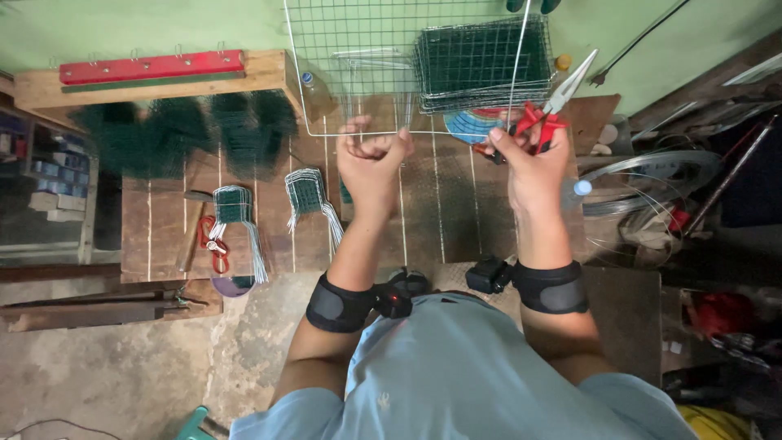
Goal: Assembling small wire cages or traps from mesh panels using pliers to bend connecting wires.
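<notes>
Pliers (pixel 556 104) in right hand (pixel 531 167), touching mesh panel (pixel 358 49).

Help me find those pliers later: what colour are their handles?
Red handles on the pliers, gripped by the right hand; head view.

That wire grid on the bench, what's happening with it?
A person is working on a white wire grid at a wooden bench. The left hand grips the grid's lower edge in a fist. The right hand holds red-handled pliers at its right edge. A stack of green mesh panels sits behind, and smaller mesh pieces lie on the bench to the left.
</notes>
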